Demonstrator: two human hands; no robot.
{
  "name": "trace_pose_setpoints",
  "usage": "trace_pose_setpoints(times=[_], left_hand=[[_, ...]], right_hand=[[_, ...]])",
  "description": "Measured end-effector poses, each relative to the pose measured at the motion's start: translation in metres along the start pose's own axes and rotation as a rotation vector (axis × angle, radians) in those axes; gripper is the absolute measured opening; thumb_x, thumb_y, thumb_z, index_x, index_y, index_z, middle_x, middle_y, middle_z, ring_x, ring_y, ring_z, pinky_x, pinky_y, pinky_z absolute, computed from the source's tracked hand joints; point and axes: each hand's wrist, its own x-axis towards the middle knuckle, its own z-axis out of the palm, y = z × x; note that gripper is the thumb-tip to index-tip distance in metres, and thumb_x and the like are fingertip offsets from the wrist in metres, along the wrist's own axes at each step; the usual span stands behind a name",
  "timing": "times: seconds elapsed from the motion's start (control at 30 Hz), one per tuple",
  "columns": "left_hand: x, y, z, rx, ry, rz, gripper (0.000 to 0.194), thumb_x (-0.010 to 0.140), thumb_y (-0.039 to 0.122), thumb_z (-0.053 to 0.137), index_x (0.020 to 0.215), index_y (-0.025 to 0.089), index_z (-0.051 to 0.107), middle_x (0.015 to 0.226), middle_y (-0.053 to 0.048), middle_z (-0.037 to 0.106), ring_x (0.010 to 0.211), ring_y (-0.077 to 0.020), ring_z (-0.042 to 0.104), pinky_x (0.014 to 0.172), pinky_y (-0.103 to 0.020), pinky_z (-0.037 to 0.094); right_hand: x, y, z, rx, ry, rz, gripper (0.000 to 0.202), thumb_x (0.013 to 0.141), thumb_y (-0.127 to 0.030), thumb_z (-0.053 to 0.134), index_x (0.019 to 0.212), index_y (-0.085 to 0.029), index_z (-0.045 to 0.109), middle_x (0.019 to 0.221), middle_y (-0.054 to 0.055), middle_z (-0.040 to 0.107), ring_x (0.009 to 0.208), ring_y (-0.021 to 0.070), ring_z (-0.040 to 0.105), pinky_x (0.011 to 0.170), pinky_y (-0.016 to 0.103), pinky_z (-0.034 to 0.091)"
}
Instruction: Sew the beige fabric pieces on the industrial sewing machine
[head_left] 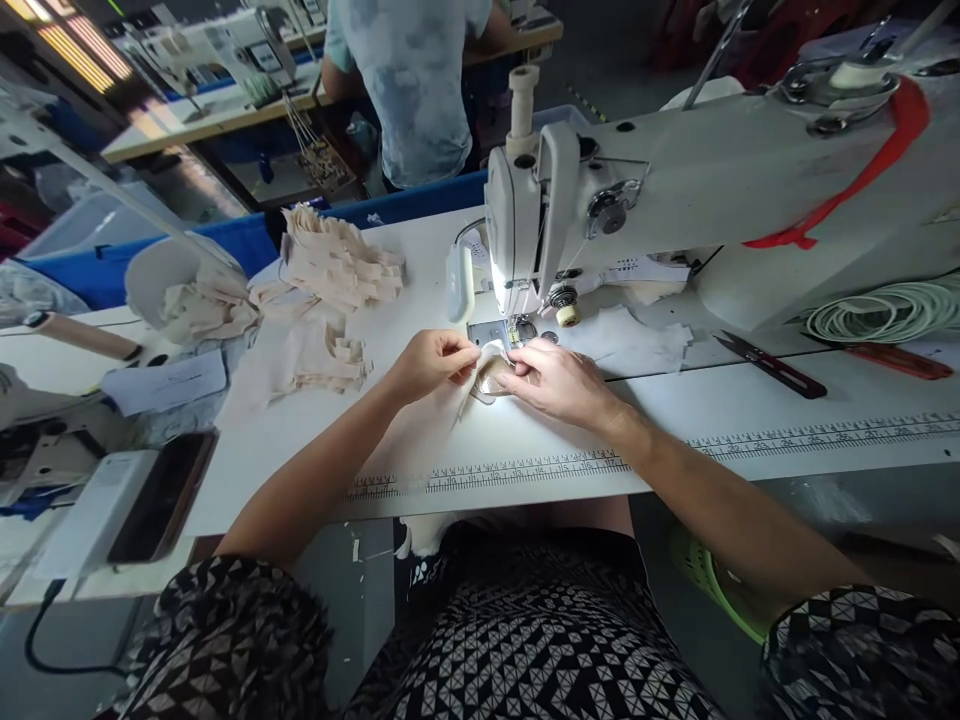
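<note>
A small piece of pale fabric [491, 372] is pinched between my two hands just in front of the needle area of a white sewing machine [532, 230]. My left hand [442, 362] grips its left edge with thumb and fingers together. From the other side, my right hand [551, 375] holds the fabric, fingers bent close to the presser foot [517, 328]. A rounded, lighter patch of the fabric shows between the hands under the machine's lamp. Whether the fabric lies under the foot I cannot tell.
Stacks of cream fabric pieces [337, 260] lie to the left, near a phone [163, 497] and a thread cone [86, 336]. Thread snips [776, 365] and coiled cord [885, 312] lie right. A ruler strip [525, 470] runs along the front edge. Another person [412, 90] sits beyond.
</note>
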Motion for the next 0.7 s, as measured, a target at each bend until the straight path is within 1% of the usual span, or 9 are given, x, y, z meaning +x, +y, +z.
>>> trace_pose_setpoints(times=[0.07,0.13,0.2,0.27,0.33,0.43,0.53,0.6,0.7], left_hand=[[-0.007,0.002,0.004,-0.160,-0.013,-0.047,0.023,0.082,0.035,0.069,0.068,0.017,0.067,0.064,-0.002,0.065,0.062,-0.0132,0.061,0.064,-0.027,0.053],[-0.011,0.003,0.010,-0.277,-0.017,-0.087,0.022,0.077,0.034,0.075,0.068,0.015,0.069,0.066,-0.002,0.066,0.064,-0.0128,0.062,0.064,-0.027,0.056],[-0.011,0.002,0.015,-0.370,-0.024,-0.121,0.020,0.074,0.032,0.079,0.068,0.015,0.070,0.068,-0.003,0.066,0.066,-0.0127,0.063,0.066,-0.027,0.058],[-0.010,0.000,0.018,-0.447,-0.024,-0.149,0.020,0.072,0.030,0.081,0.068,0.014,0.070,0.069,-0.003,0.066,0.067,-0.0125,0.063,0.067,-0.026,0.059],[-0.008,-0.001,0.021,-0.500,-0.022,-0.164,0.021,0.072,0.029,0.082,0.066,0.014,0.069,0.070,-0.003,0.066,0.067,-0.0120,0.062,0.065,-0.026,0.057],[-0.006,-0.005,0.025,-0.528,-0.028,-0.162,0.024,0.072,0.032,0.082,0.066,0.014,0.067,0.071,-0.003,0.065,0.066,-0.0117,0.060,0.062,-0.025,0.055],[-0.006,-0.008,0.028,-0.490,-0.005,-0.108,0.026,0.074,0.036,0.080,0.070,0.015,0.067,0.072,-0.003,0.065,0.069,-0.0134,0.061,0.060,-0.025,0.051],[-0.007,-0.010,0.029,-0.441,0.047,-0.055,0.024,0.075,0.037,0.078,0.073,0.016,0.067,0.075,-0.004,0.068,0.073,-0.0150,0.062,0.059,-0.024,0.049],[-0.007,-0.015,0.027,-0.397,0.162,-0.027,0.019,0.076,0.035,0.074,0.077,0.017,0.067,0.082,-0.005,0.070,0.078,-0.0154,0.063,0.064,-0.025,0.049]], right_hand=[[0.000,-0.004,-0.002,0.076,-0.052,-0.015,0.034,0.096,-0.050,0.064,0.077,-0.023,0.060,0.088,0.002,0.067,0.077,0.0163,0.057,0.068,0.032,0.041],[0.000,-0.008,-0.003,0.157,-0.072,-0.026,0.035,0.093,-0.050,0.066,0.074,-0.024,0.054,0.084,0.001,0.067,0.078,0.0171,0.058,0.074,0.034,0.043],[0.000,-0.011,-0.002,0.228,-0.054,-0.013,0.032,0.092,-0.046,0.066,0.075,-0.024,0.052,0.083,0.001,0.069,0.079,0.0178,0.060,0.078,0.035,0.045],[0.000,-0.013,0.000,0.268,-0.031,0.022,0.029,0.091,-0.044,0.068,0.076,-0.025,0.051,0.082,0.001,0.070,0.076,0.0177,0.060,0.076,0.035,0.045],[0.001,-0.014,0.003,0.263,-0.003,0.057,0.030,0.089,-0.045,0.070,0.077,-0.025,0.050,0.075,-0.001,0.067,0.071,0.0175,0.059,0.073,0.035,0.045],[0.002,-0.014,0.006,0.240,0.055,0.093,0.030,0.084,-0.046,0.075,0.081,-0.026,0.052,0.068,-0.003,0.060,0.069,0.0185,0.058,0.070,0.034,0.043],[0.004,-0.010,0.009,0.282,0.091,0.100,0.019,0.085,-0.039,0.070,0.089,-0.025,0.058,0.066,-0.004,0.057,0.066,0.0177,0.055,0.067,0.032,0.042],[0.006,-0.005,0.011,0.359,0.095,0.090,0.014,0.086,-0.034,0.064,0.095,-0.024,0.061,0.067,-0.005,0.057,0.063,0.0160,0.053,0.066,0.031,0.043],[0.009,0.002,0.015,0.473,0.126,0.069,0.022,0.084,-0.028,0.061,0.105,-0.022,0.063,0.071,-0.005,0.058,0.061,0.0144,0.053,0.063,0.030,0.044]])
